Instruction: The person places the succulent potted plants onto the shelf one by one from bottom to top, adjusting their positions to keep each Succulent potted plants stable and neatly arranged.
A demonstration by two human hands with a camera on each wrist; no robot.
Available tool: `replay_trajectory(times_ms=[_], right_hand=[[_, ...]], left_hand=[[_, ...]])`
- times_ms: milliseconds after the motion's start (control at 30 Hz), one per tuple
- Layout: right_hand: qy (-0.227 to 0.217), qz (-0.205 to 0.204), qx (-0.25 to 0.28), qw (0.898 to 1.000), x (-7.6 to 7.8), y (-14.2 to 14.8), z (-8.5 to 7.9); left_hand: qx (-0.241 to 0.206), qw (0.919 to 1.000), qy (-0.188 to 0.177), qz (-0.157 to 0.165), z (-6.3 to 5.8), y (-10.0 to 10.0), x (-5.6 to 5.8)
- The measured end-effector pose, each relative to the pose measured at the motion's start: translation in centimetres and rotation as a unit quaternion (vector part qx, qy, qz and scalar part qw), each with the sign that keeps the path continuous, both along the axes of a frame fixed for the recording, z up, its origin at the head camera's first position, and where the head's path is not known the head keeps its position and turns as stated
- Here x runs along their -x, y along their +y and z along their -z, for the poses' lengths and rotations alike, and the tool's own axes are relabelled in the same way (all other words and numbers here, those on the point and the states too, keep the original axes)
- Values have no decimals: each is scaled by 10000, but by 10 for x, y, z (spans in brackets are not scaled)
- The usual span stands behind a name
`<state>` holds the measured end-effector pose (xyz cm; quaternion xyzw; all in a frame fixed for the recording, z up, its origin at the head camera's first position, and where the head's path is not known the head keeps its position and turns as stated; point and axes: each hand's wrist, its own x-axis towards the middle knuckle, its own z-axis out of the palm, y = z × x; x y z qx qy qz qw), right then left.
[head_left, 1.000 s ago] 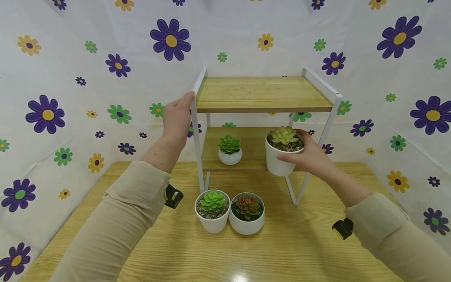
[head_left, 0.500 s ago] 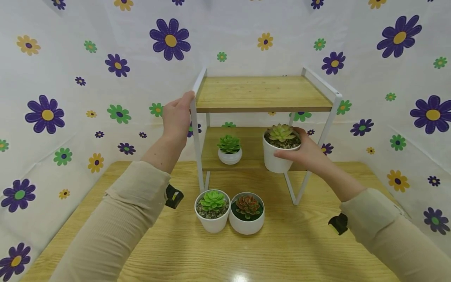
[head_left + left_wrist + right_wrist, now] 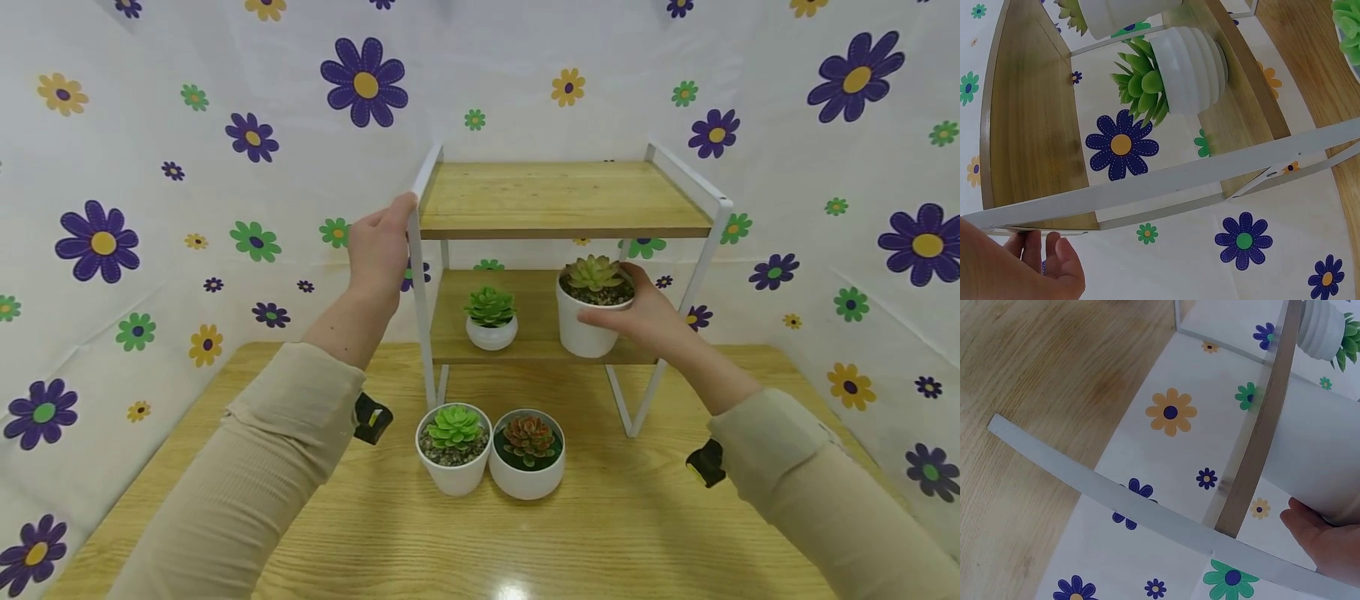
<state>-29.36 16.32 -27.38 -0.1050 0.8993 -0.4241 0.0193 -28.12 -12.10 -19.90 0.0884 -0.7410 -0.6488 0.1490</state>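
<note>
In the head view my right hand (image 3: 651, 312) grips a white pot with a pale yellow-green succulent (image 3: 587, 325), thumb across its front. That pot is at the right part of the lower shelf board (image 3: 536, 360); in the right wrist view its white wall (image 3: 1319, 465) appears beside the board, and I cannot tell whether its base touches. My left hand (image 3: 377, 254) holds the upper left corner of the white-framed two-tier shelf (image 3: 562, 233), fingers (image 3: 1032, 256) curled at the frame in the left wrist view. A small ribbed white pot with a green succulent (image 3: 491, 335) stands on the lower board's left.
Two more potted succulents, one bright green (image 3: 456, 477) and one reddish (image 3: 527, 481), stand side by side on the wooden table (image 3: 480, 550), before the shelf. A flower-printed white cloth (image 3: 277, 50) hangs behind and at both sides.
My right hand has moved the pale succulent's pot slightly left and up, farther in over the lower board. The left hand stays at the shelf's corner.
</note>
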Motion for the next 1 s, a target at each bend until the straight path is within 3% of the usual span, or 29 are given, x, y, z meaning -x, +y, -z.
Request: replay_trajectory(times_ms=[600,1000], right_hand=[[-14,156,255,9996,9,-5,3],[-294,-181,595,9976,-8,2,16]], left_hand=[[29,10000,-13,30,0,-1,-2],[7,10000,26,-14,0,0,0]])
